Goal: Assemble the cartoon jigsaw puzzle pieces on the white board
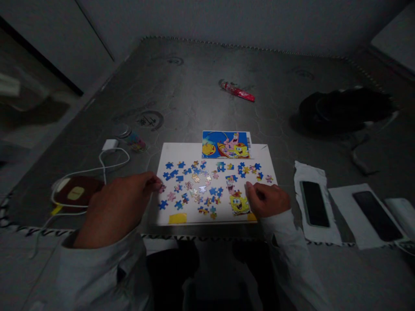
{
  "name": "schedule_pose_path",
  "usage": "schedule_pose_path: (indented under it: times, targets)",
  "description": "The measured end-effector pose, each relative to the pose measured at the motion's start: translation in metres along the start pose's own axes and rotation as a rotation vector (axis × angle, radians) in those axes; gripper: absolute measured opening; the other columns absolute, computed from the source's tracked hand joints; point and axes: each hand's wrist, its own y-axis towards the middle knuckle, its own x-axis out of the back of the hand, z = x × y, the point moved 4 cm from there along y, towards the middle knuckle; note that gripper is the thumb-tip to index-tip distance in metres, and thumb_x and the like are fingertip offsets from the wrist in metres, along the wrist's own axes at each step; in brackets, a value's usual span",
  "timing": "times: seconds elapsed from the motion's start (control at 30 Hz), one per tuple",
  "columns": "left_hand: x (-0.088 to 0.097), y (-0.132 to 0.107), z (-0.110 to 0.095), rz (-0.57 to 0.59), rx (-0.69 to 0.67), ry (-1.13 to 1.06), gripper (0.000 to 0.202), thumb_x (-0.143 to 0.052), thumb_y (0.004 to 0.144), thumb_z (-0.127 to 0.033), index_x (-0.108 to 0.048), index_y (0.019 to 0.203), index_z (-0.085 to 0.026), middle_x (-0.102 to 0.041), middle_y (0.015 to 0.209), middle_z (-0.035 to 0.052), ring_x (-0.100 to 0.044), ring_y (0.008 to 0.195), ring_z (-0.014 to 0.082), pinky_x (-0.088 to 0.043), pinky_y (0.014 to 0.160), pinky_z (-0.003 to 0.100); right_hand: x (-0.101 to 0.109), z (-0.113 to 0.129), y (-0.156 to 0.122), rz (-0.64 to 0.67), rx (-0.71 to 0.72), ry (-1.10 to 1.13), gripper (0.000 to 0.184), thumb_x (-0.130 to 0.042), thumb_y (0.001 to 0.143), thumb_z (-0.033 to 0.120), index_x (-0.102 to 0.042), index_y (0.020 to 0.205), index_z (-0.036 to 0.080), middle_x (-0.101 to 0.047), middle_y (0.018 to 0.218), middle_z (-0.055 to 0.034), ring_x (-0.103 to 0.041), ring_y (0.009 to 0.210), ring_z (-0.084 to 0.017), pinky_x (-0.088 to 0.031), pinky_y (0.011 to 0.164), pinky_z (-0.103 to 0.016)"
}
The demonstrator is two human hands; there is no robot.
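A white board (266,156) lies on the grey table with several loose blue and pink puzzle pieces (194,181) scattered over it. A colourful cartoon reference picture (226,144) rests at its far edge. My left hand (119,203) is at the board's left edge, fingers pinched on a small pink puzzle piece (161,187). My right hand (267,199) rests on the board's near right part, fingers curled beside a joined yellow cartoon section (239,204). Whether it holds a piece is hidden.
Two dark phones (314,203) (376,215) lie on white paper at the right. A black bag (343,110) sits far right. A red tube (238,91) lies far centre. A white charger and cable (110,149) and a dark round object (76,192) are at the left.
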Motion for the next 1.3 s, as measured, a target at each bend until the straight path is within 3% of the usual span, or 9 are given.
schedule_pose_path:
  times: [0.1,0.17,0.3,0.53,0.83,1.03,1.3]
  targets:
    - [0.002,0.001,-0.010,0.095,0.083,0.072,0.040,-0.044,0.107,-0.040,-0.081,0.115,-0.029,-0.083,0.120,0.0148,-0.077,0.111,0.0418,-0.054,0.084,0.050,-0.001,0.000,0.000,0.005,0.013,0.010,0.054,-0.053,0.109,0.042,-0.058,0.059,0.023,-0.059,0.056,0.0014,-0.041,0.054,-0.013,-0.029,0.065,-0.032]
    - [0.004,0.002,-0.020,0.110,0.054,0.066,0.039,-0.044,0.108,-0.037,-0.081,0.116,-0.028,-0.083,0.123,0.0151,-0.077,0.113,0.0420,-0.055,0.083,0.049,-0.001,0.000,0.000,0.004,0.010,0.011,0.054,-0.053,0.110,0.042,-0.058,0.059,0.023,-0.058,0.056,0.0014,-0.041,0.054,-0.013,-0.030,0.065,-0.031]
    - [0.003,0.004,-0.026,0.098,0.045,0.089,0.035,-0.047,0.108,-0.036,-0.081,0.116,-0.030,-0.084,0.120,0.0125,-0.078,0.109,0.0402,-0.054,0.078,0.045,-0.002,-0.002,-0.001,0.015,-0.001,0.004,0.055,-0.052,0.110,0.044,-0.059,0.059,0.023,-0.058,0.056,0.0014,-0.041,0.054,-0.013,-0.031,0.065,-0.031]
    - [0.004,0.003,-0.027,0.053,0.039,0.004,0.027,-0.059,0.104,-0.033,-0.083,0.115,-0.027,-0.084,0.118,0.0096,-0.077,0.111,0.0329,-0.055,0.088,0.040,-0.003,-0.009,-0.003,0.033,-0.064,0.002,0.058,-0.052,0.107,0.055,-0.062,0.060,0.023,-0.057,0.056,-0.0013,-0.044,0.057,-0.016,-0.027,0.062,-0.031]
    - [0.010,-0.005,-0.031,0.002,0.046,0.013,0.019,-0.066,0.103,-0.031,-0.082,0.114,-0.028,-0.084,0.116,0.0050,-0.077,0.105,0.0290,-0.054,0.084,0.037,0.000,-0.010,-0.001,0.102,-0.115,-0.019,0.060,-0.049,0.106,0.061,-0.061,0.061,0.023,-0.053,0.056,-0.0012,-0.044,0.056,-0.015,-0.026,0.060,-0.030]
    - [0.010,-0.013,-0.052,-0.026,-0.111,0.014,0.017,-0.069,0.104,-0.035,-0.081,0.114,-0.030,-0.085,0.114,0.0034,-0.077,0.102,0.0265,-0.052,0.081,0.033,0.001,-0.010,-0.001,0.115,-0.117,-0.036,0.058,-0.052,0.104,0.060,-0.061,0.060,0.023,-0.054,0.055,-0.0016,-0.043,0.054,-0.015,-0.026,0.059,-0.030]
    - [-0.006,-0.014,-0.080,0.131,-0.312,0.052,0.020,-0.064,0.106,-0.039,-0.079,0.116,-0.031,-0.084,0.114,0.0036,-0.077,0.098,0.0278,-0.050,0.076,0.034,-0.001,-0.004,-0.001,0.027,-0.056,0.011,0.057,-0.052,0.107,0.053,-0.062,0.059,0.023,-0.058,0.056,-0.0008,-0.044,0.055,-0.014,-0.029,0.063,-0.031]
